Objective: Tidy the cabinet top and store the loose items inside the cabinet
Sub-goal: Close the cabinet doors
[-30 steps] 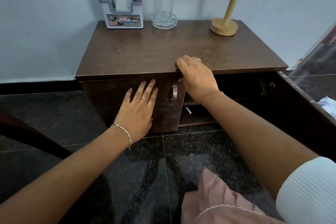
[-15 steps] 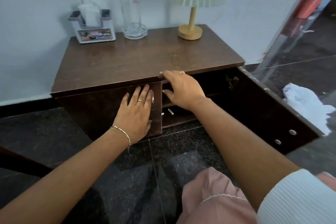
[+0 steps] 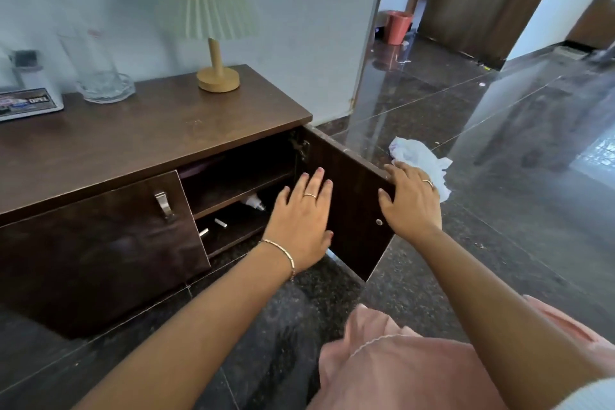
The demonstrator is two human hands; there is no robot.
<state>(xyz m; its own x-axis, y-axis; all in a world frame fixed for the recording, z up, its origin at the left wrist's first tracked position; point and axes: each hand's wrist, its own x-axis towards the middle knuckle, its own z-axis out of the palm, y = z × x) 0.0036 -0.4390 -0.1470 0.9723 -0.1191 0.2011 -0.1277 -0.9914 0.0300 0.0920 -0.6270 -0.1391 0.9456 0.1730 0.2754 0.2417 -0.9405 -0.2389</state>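
While left hand (image 3: pixel 301 220) lies flat and right hand (image 3: pixel 412 203) grips the door (image 3: pixel 353 210), the cabinet (image 3: pixel 149 133) holds a tube (image 3: pixel 254 202).

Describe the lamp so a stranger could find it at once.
Find the dark wooden cabinet against the pale wall. On its top, nearest the right end, stands the table lamp. Unlike the clear glass and the tissue holder to its left, it has a pleated pale green shade and wooden stem.

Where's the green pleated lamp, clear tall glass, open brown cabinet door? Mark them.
green pleated lamp (image 3: pixel 218 80): head view, round wooden base.
clear tall glass (image 3: pixel 88 56): head view, side wall.
open brown cabinet door (image 3: pixel 354 185): head view, inner face.
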